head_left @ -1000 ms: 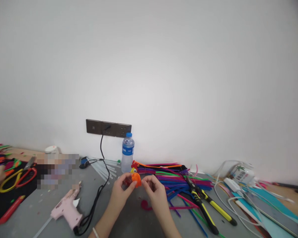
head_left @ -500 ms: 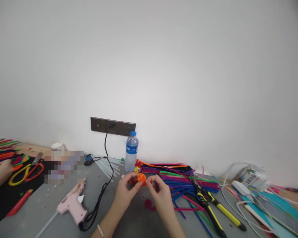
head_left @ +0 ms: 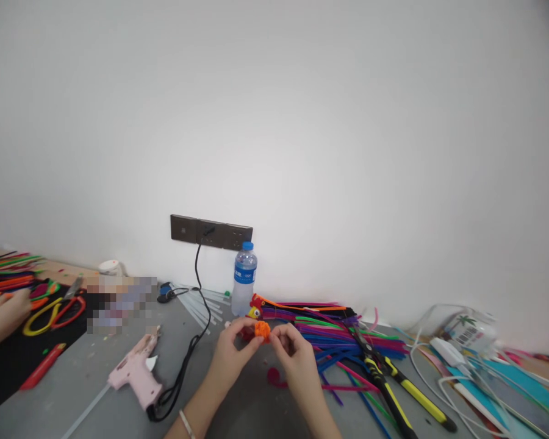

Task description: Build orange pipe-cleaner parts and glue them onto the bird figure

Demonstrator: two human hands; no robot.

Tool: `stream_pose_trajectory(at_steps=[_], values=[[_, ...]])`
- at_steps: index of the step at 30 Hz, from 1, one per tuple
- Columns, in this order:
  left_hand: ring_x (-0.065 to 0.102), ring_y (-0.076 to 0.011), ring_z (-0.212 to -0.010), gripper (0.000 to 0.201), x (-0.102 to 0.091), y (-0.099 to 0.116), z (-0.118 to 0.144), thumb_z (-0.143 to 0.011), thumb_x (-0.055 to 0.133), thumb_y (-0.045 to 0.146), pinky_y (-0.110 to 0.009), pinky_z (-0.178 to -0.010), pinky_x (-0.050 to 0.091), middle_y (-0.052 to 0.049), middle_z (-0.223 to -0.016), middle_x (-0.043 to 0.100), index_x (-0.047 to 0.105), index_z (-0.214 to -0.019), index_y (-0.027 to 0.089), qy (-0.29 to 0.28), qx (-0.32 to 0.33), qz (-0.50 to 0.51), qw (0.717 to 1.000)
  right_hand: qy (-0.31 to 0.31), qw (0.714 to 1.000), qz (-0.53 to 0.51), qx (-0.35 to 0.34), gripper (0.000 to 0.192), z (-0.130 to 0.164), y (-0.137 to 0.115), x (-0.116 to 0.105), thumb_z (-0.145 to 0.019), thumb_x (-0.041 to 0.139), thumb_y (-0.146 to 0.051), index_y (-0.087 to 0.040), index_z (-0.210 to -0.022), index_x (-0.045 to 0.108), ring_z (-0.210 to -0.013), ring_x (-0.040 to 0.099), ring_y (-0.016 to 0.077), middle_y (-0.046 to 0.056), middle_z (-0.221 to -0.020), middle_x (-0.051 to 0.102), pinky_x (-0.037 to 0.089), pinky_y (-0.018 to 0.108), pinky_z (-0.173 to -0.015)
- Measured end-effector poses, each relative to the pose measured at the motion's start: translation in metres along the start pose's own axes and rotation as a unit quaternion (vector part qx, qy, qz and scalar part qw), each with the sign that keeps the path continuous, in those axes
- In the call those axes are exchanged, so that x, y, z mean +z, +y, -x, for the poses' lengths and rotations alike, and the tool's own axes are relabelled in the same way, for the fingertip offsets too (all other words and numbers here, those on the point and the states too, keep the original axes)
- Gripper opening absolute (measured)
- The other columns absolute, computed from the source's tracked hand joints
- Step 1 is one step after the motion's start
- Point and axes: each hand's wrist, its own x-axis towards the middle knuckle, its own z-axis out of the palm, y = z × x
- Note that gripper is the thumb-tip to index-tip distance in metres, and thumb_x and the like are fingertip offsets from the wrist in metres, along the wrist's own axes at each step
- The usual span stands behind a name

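Observation:
Between my two hands is a small orange coil of fuzzy pipe cleaner (head_left: 262, 331). My left hand (head_left: 232, 349) pinches it from the left with thumb and fingertips. From the other side, my right hand (head_left: 295, 353) has its thumb and fingers closed at the coil's right edge. Just behind the coil stands a red and yellow bird-like figure (head_left: 256, 310) with a googly eye; my left hand hides its lower part. A curled magenta pipe cleaner (head_left: 274, 377) lies on the table by my right wrist.
Left lie a pink glue gun (head_left: 135, 375), scissors (head_left: 55, 314), a red cutter (head_left: 43, 367) and another person's hand (head_left: 7, 314). Behind stands a water bottle (head_left: 244, 280). Pliers (head_left: 387, 375) and a pipe cleaner pile (head_left: 348, 341) are right, near white cables (head_left: 416, 366).
The orange coil has turned slightly and looks rounder. My hands keep almost the same pose. The view has shifted a little, and the other person's hand shows further in at the left.

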Motion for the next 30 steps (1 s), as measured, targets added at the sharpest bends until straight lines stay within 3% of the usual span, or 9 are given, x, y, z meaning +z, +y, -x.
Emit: stream_pose_trajectory(at_steps=[7,11,20,30], values=[[0.061,-0.0224,-0.079,0.005,-0.006,-0.001,-0.004,-0.072,0.066,0.022,-0.031,-0.074,0.048,-0.004,-0.078,0.069,0.069,-0.075,0.018,0.028,0.046,-0.029,0.998,0.004,1.000,0.008,-0.008,0.027,-0.002,-0.002,-0.002,-0.072,0.068,-0.044,-0.019,-0.064,0.062,-0.051,0.034,0.0137,-0.004,-0.054,0.040,0.027,0.026,-0.049],[0.063,-0.0240,-0.085,0.011,-0.008,-0.008,-0.005,-0.072,0.066,0.023,-0.032,-0.079,0.049,-0.005,-0.083,0.071,0.069,-0.082,0.018,0.056,0.020,-0.013,0.998,0.011,1.000,-0.003,0.000,0.025,-0.003,-0.007,-0.003,-0.070,0.067,-0.043,-0.019,-0.064,0.061,-0.050,0.032,0.0134,-0.005,-0.053,0.036,0.026,0.026,-0.048],[0.064,-0.0221,-0.081,0.019,-0.006,-0.013,-0.002,-0.077,0.066,0.031,-0.030,-0.076,0.051,-0.006,-0.083,0.072,0.068,-0.089,0.016,0.006,-0.022,0.067,0.997,-0.002,1.000,-0.009,0.001,0.023,-0.001,-0.003,-0.001,-0.073,0.067,-0.041,-0.019,-0.067,0.061,-0.051,0.033,0.0128,-0.005,-0.053,0.038,0.027,0.025,-0.048],[0.062,-0.0213,-0.077,0.018,-0.007,-0.007,-0.003,-0.076,0.065,0.031,-0.028,-0.070,0.047,-0.004,-0.080,0.072,0.070,-0.086,0.016,0.000,-0.010,0.026,1.000,-0.022,1.000,0.009,-0.019,0.026,0.001,0.003,0.002,-0.075,0.063,-0.042,-0.018,-0.067,0.061,-0.050,0.036,0.0129,-0.004,-0.054,0.043,0.029,0.024,-0.047]])
